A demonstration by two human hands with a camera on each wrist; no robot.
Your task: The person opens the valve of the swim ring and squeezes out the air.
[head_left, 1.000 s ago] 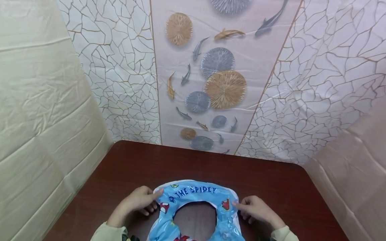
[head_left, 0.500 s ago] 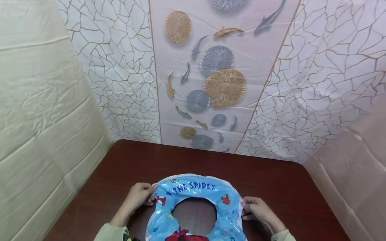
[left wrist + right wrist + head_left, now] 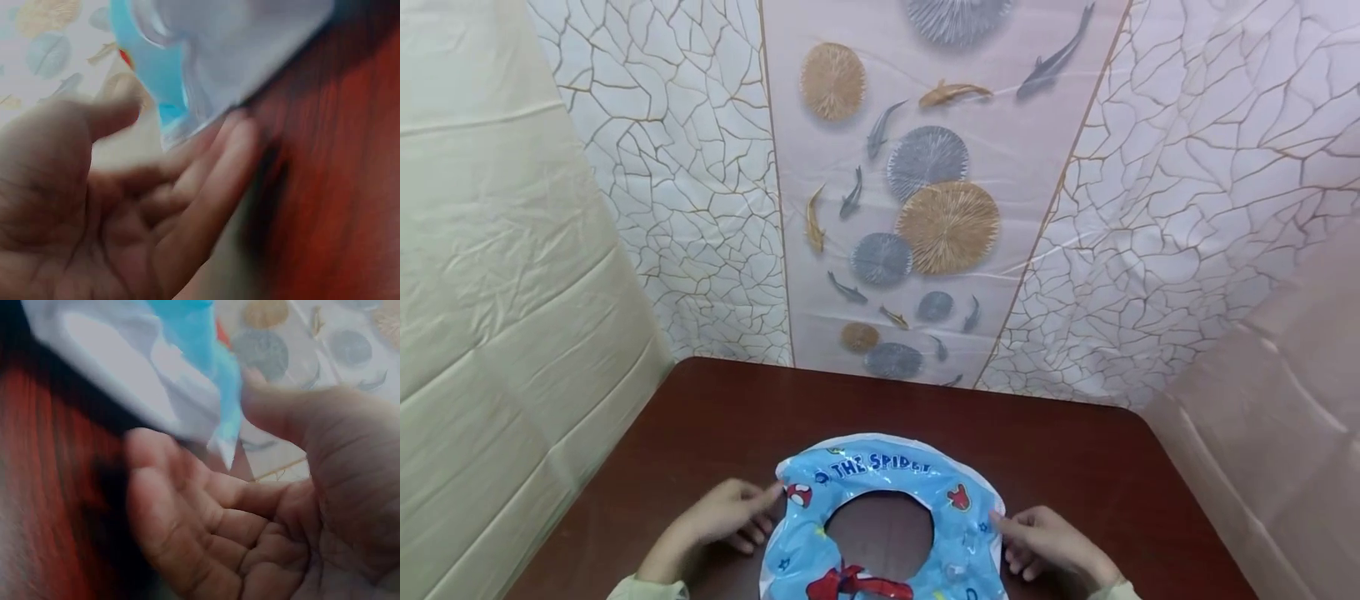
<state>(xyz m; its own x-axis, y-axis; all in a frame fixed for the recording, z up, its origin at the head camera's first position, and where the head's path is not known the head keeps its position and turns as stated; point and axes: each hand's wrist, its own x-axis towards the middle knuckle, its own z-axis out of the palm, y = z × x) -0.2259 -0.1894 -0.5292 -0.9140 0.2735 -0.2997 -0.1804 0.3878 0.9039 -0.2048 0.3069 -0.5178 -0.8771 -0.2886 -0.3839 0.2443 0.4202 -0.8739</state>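
Note:
A light blue inflatable swim ring (image 3: 800, 546) with a white rim lies at the front of the table in the head view. It carries "THE SPIDEY" lettering and red cartoon prints, and its surface is wrinkled. My left hand (image 3: 724, 515) is at its left edge, thumb tip near the rim and fingers spread apart. On the other side, my right hand (image 3: 1051, 540) has its thumb at the right rim with the fingers loosely bent below. Both wrist views show the ring's white underside (image 3: 240, 44) between thumb and fingers, with a gap around the edge. The ring's near part is cut off.
The dark red-brown table (image 3: 1060, 450) extends behind and beside the ring. A patterned cloth backdrop (image 3: 880, 208) with fish and discs hangs at its far edge. Cream cloth walls (image 3: 512, 333) stand at the left and right sides.
Half a second ago both hands pinched the ring's side edges; now their grip has loosened and the left hand has drawn outward. The ring's upper edge is farther from me than one second ago.

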